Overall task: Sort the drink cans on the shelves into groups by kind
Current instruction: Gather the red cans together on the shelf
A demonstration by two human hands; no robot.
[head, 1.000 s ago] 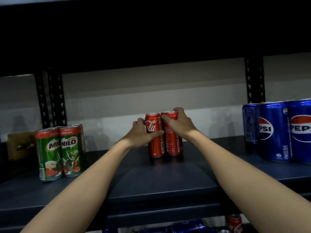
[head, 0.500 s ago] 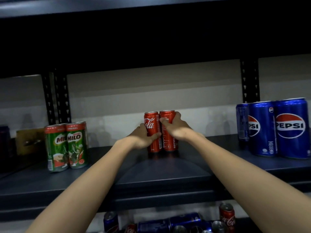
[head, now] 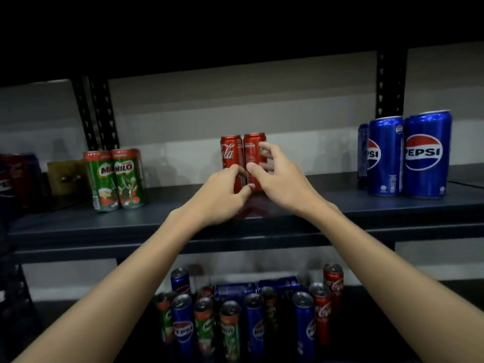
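Two red Coca-Cola cans (head: 230, 153) (head: 253, 148) stand upright and touching at the middle of the upper shelf (head: 157, 221). My left hand (head: 222, 197) hovers in front of the left can's lower half, fingers loosely curled and holding nothing. Just in front of the right can, my right hand (head: 280, 179) has its fingers spread and relaxed. Two green Milo cans (head: 115, 179) stand together at the left. Blue Pepsi cans (head: 406, 155) are grouped at the right. On the lower shelf, several Pepsi, Milo and Coca-Cola cans (head: 243, 313) are mixed together.
A brown box (head: 66, 176) and dim cans (head: 15, 176) sit at the far left of the upper shelf. Black perforated uprights (head: 97, 113) (head: 389, 82) rise behind. A dark shelf overhangs above. Bare shelf lies between the three can groups.
Both hands have let go of the two Coca-Cola cans and drawn back toward me. The view has tilted down, showing the lower shelf's mixed cans.
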